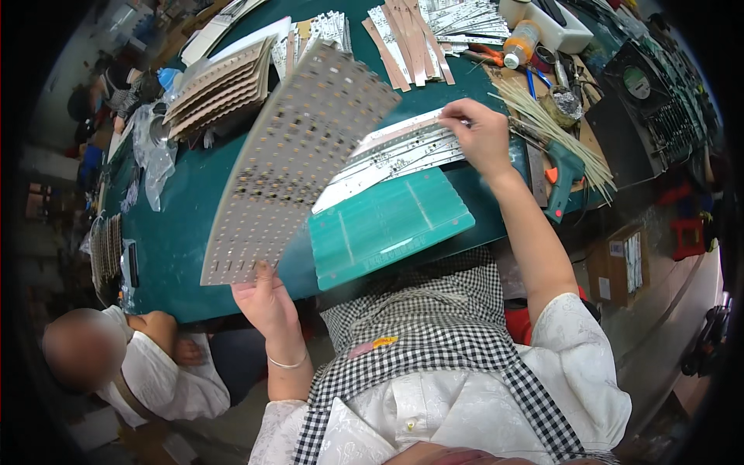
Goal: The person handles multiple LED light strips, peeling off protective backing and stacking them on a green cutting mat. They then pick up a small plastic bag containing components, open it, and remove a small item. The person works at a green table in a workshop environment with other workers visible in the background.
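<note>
- Panel [298, 155]: broad, thin and greyish brown, dotted with rows of small pale and dark marks, the darkest gathered around its middle; raised at a slant, its near edge gripped by the left hand [267, 306], thumb on the visible face, the rest reaching up and away beyond that hand
- White strips [395, 155]: long and narrow, speckled with small dark spots, a pinkish band among them; overlapping in a slight fan between the two hands, from the panel's right edge to the right hand [480, 136], whose fingertips seem to touch their far end
</note>
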{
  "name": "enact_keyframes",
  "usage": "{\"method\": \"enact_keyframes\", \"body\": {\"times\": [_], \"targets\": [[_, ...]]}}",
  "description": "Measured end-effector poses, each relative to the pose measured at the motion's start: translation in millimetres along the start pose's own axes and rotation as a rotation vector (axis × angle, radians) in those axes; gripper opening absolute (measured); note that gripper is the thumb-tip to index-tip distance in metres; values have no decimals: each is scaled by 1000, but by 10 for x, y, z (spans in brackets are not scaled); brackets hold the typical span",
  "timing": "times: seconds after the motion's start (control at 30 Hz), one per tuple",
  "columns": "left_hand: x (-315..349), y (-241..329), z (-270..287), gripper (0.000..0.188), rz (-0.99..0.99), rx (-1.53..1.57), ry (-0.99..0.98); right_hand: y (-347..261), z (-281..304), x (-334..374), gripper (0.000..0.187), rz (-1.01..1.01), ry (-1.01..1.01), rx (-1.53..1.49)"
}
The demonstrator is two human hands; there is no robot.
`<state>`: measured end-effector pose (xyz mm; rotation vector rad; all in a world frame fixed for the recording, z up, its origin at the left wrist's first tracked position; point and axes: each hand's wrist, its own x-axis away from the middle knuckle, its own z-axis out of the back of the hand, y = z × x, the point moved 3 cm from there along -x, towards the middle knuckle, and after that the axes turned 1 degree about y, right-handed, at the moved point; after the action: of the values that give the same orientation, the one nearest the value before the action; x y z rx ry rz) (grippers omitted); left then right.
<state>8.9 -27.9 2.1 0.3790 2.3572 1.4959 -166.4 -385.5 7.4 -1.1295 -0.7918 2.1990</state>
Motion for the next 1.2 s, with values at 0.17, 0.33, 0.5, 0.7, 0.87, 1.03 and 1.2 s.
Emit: {"method": "enact_keyframes", "body": {"times": [0.17,0.33,0.5,0.7,0.87,1.03,1.2], "targets": [[103,-87,-44,48,127,-37,-41,-194,78,88,23,99,19,-60],[301,-160,-204,49,340,-155,-117,-526,360,529,56,-309,-249,-806],[200,-57,-237,46,332,-286,-317,-471,507,665,38,-401,-323,-547],[38,-95,-291,37,318,-244,-328,-311,406,465,37,-403,-397,-575],[40,-190,-303,31,265,-278,-334,-244,407,428,41,-396,-436,-530],[33,-135,-337,32,306,-321,-341,-322,535,500,44,-322,-468,-498],[-17,-168,-323,34,340,-262,-350,-313,513,470,46,-397,-466,-482]]}}
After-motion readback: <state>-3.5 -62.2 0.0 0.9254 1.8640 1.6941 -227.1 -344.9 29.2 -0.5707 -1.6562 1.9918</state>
